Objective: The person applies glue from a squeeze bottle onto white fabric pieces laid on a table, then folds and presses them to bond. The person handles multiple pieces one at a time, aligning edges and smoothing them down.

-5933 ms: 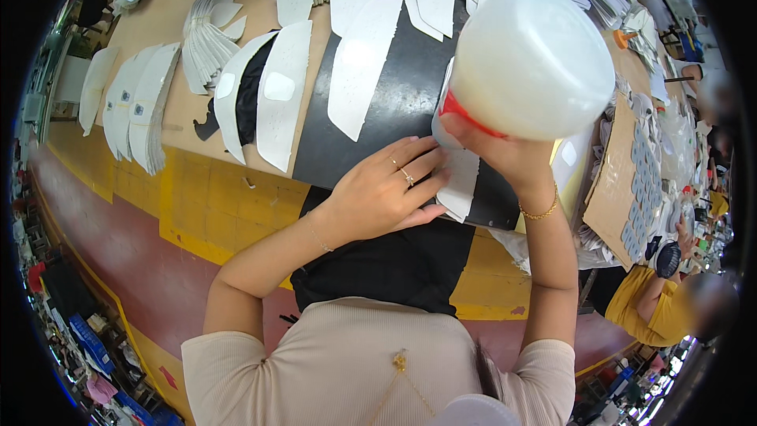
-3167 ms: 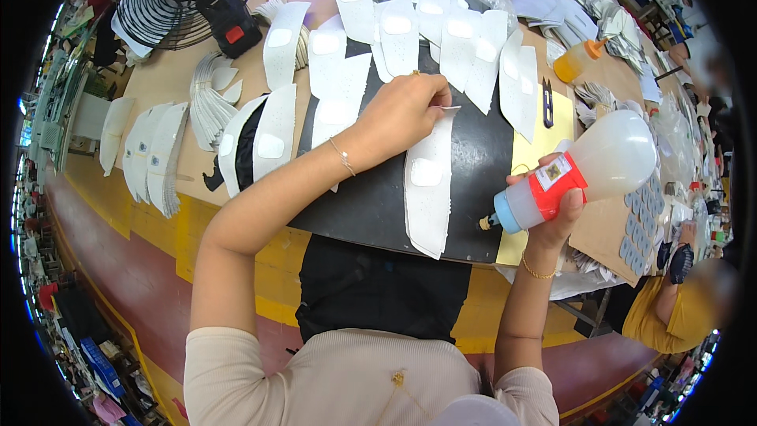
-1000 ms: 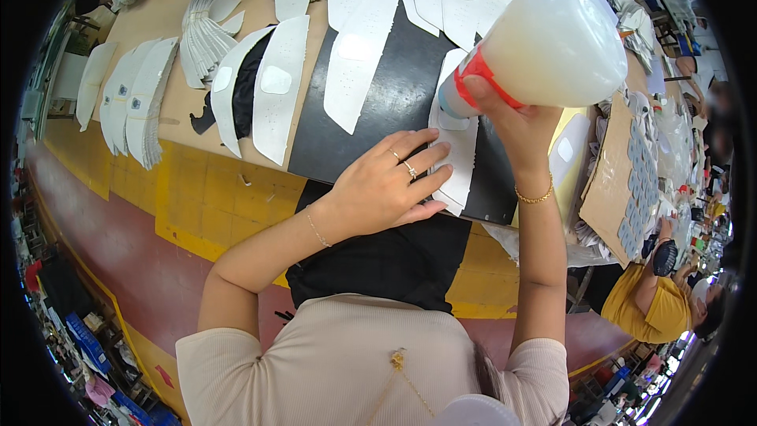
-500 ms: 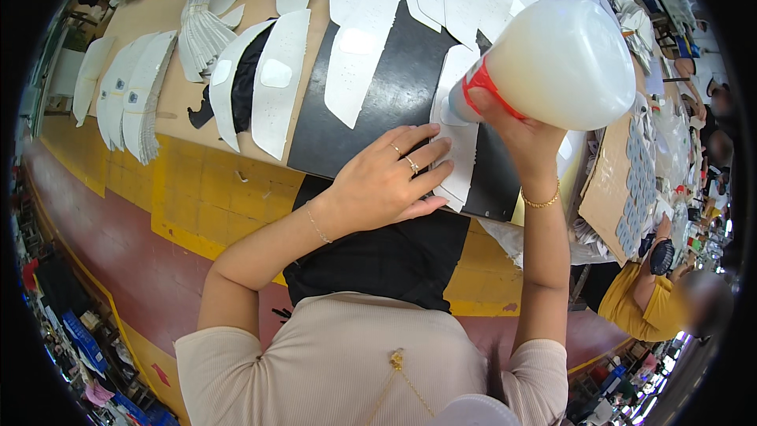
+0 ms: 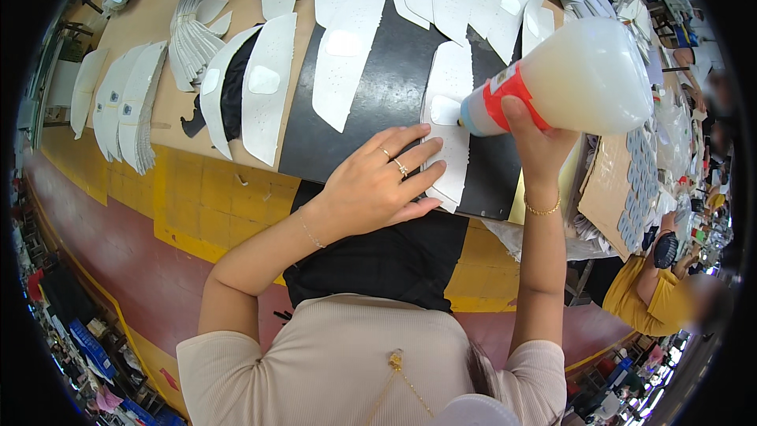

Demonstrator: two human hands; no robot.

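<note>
While a floor painted yellow and dark red [image 5: 213,197] spreads below, a broad tan worktable [image 5: 171,110] crosses the upper half of the view, a smooth black mat [image 5: 378,102] laid at its near edge. White curved panels [image 5: 341,71] lie at the mat's left side and far end, and banded bundles of similar white pieces [image 5: 138,110] sit farther left. At the right, a brown cardboard sheet [image 5: 605,170] shows beside rows of small grey pieces [image 5: 640,177], and past them is a co-worker in a yellow top [image 5: 635,292]. The person's bare left forearm [image 5: 264,248] bends inward from the elbow, and the left hand [image 5: 374,185] lies palm down, fingers lightly spread, their tips at the left edge of a long white perforated panel [image 5: 448,71] on the mat, grasping nothing. The right forearm [image 5: 542,260] points nearly straight ahead, the right hand [image 5: 536,142] wrapped around a translucent plastic bottle with a red taped band and light-blue collar [image 5: 599,75]. The bottle tilts, its wide base up and to the right, its nozzle [image 5: 461,121] just beside the rounded white patch [image 5: 445,110] on that panel; whether nozzle and patch touch cannot be told.
</note>
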